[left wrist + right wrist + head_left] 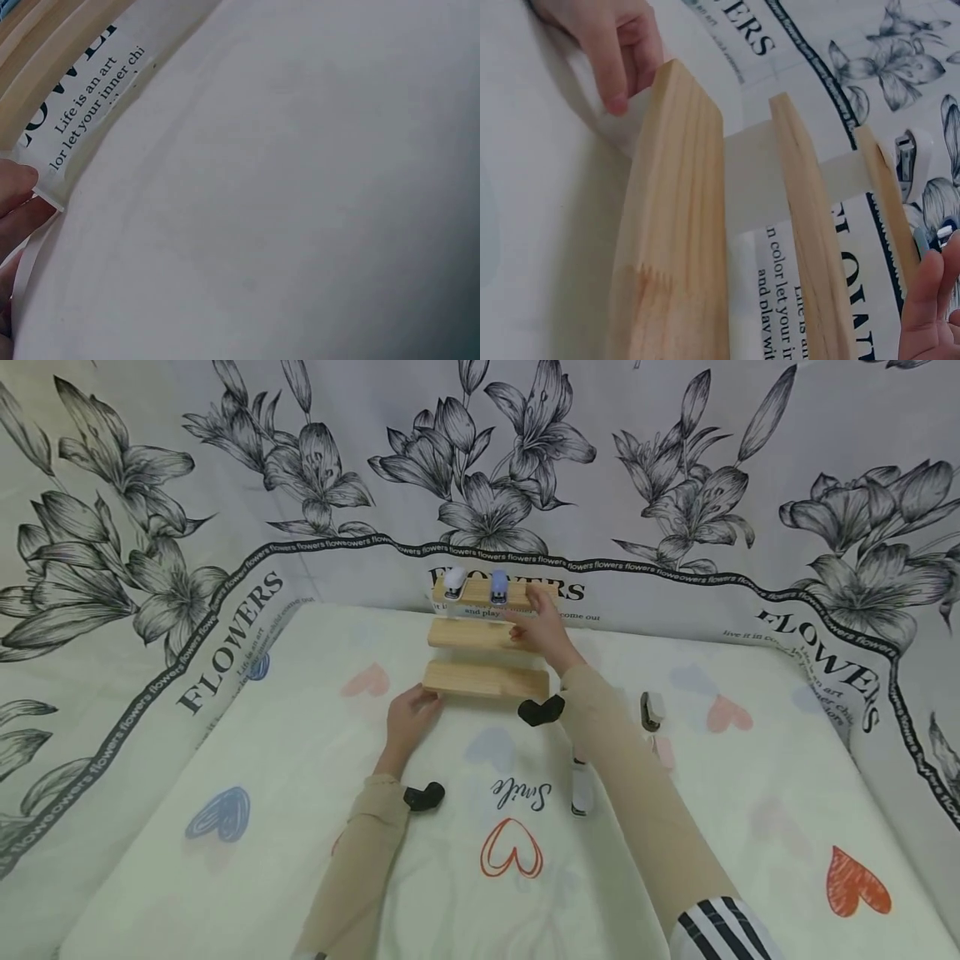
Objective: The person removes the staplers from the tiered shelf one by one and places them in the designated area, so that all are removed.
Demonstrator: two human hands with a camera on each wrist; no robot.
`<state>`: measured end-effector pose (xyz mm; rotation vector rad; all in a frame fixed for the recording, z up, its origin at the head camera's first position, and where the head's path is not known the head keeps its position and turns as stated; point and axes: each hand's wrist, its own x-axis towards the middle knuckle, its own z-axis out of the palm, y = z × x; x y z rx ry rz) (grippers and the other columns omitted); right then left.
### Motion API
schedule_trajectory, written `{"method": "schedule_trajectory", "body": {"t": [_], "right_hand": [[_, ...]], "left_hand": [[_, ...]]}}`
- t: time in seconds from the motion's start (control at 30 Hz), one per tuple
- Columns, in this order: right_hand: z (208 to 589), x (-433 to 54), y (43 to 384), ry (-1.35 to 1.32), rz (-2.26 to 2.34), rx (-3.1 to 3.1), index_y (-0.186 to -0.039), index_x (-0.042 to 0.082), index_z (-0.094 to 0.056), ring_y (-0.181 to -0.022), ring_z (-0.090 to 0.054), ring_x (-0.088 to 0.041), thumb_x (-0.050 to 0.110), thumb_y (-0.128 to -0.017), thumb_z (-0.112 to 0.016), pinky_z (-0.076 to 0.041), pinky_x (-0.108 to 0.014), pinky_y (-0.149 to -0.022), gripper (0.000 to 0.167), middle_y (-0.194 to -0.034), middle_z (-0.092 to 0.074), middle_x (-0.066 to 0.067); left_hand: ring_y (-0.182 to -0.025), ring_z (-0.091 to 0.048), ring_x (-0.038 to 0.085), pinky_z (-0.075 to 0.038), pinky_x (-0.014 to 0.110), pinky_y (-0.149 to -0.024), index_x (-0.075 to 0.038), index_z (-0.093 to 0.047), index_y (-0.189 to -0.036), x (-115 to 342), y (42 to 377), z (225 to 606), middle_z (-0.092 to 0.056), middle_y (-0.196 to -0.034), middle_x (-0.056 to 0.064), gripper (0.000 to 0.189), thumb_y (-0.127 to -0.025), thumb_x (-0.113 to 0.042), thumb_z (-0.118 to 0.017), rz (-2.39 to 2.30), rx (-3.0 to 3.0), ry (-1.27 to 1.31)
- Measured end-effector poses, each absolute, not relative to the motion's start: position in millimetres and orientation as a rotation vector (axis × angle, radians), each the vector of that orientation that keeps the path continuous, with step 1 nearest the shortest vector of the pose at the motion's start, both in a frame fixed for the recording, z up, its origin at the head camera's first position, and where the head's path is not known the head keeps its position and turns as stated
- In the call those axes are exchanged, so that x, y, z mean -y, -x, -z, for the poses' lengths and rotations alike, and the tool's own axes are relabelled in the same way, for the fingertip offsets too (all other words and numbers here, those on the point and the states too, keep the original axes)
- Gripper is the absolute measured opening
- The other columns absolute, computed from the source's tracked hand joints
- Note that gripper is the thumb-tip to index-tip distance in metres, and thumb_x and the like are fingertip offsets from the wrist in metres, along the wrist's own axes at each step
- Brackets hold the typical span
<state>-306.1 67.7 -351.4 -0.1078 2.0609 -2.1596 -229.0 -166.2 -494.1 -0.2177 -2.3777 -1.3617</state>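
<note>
A three-tier shelf of pale wooden planks (487,679) with a whitish end panel (46,196) stands at the far side of the cloth. On its top plank sit a small white stapler (453,582) and a blue stapler (498,586), side by side. My left hand (408,722) holds the shelf's lower left end, thumb and fingers about the panel's edge. My right hand (547,631) reaches over the right part of the shelf, its extended fingers close by the blue stapler at the top plank.
On the cloth right of the shelf lie a black-and-white stapler (651,710), a pink object (663,752) partly behind my right sleeve, and a white stapler (581,789) beside that forearm. A flower-printed fabric (675,410) hangs just behind the shelf.
</note>
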Motion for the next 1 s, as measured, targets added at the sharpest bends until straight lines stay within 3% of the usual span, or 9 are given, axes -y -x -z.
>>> {"method": "schedule_trajectory", "body": {"t": [0.2,0.33,0.4,0.5,0.63,1.0], "right_hand": [[342,-63,317,0.107,2.178,-1.951,-0.144,0.019,-0.004,-0.060,-0.054,-0.016,0.012,-0.082,-0.066,-0.050,-0.027,-0.061,0.088,-0.149,-0.002,0.002],[336,-62,322,0.194,2.080,-1.968,-0.142,0.032,0.007,-0.060,-0.055,-0.020,0.011,-0.081,-0.067,-0.050,-0.030,-0.059,0.098,-0.149,0.002,0.000],[335,-61,325,0.265,1.983,-2.015,-0.141,0.038,0.007,-0.059,-0.055,-0.022,0.012,-0.080,-0.067,-0.050,-0.033,-0.059,0.099,-0.149,-0.005,-0.004],[338,-60,327,0.313,1.862,-2.108,-0.141,0.040,-0.006,-0.058,-0.056,-0.023,0.017,-0.081,-0.067,-0.051,-0.034,-0.059,0.090,-0.147,-0.012,-0.006],[340,-56,329,0.307,1.911,-2.192,-0.141,0.038,-0.020,-0.056,-0.055,-0.022,0.022,-0.082,-0.066,-0.051,-0.031,-0.055,0.076,-0.146,-0.017,0.000],[352,-43,320,0.392,2.103,-2.163,-0.136,0.017,-0.024,-0.049,-0.054,-0.021,0.009,-0.091,-0.051,-0.050,-0.029,-0.047,0.054,-0.144,-0.024,-0.005]], "left_hand": [[-0.100,-0.056,0.027,-0.033,0.035,-0.095,-0.001,-0.066,-0.093,161,230,495,-0.067,-0.087,0.011,0.017,-0.078,-0.009,-0.068,1.368,2.368,0.241],[-0.098,-0.057,0.027,-0.035,0.034,-0.094,-0.001,-0.066,-0.092,162,230,493,-0.067,-0.086,0.011,0.015,-0.078,-0.008,-0.068,1.338,2.364,0.240],[-0.097,-0.058,0.026,-0.036,0.035,-0.092,-0.002,-0.066,-0.091,163,231,493,-0.067,-0.086,0.010,0.015,-0.078,-0.009,-0.068,1.326,2.365,0.235],[-0.096,-0.058,0.026,-0.038,0.036,-0.090,-0.003,-0.066,-0.092,166,231,494,-0.067,-0.086,0.010,0.016,-0.079,-0.011,-0.067,1.319,2.376,0.224],[-0.097,-0.057,0.026,-0.038,0.037,-0.090,-0.003,-0.066,-0.093,168,234,489,-0.067,-0.087,0.010,0.017,-0.080,-0.013,-0.066,1.318,2.368,0.219],[-0.092,-0.059,0.028,-0.041,0.039,-0.087,-0.001,-0.067,-0.091,169,229,495,-0.067,-0.083,0.009,0.017,-0.079,-0.013,-0.067,1.194,2.384,0.259]]}}
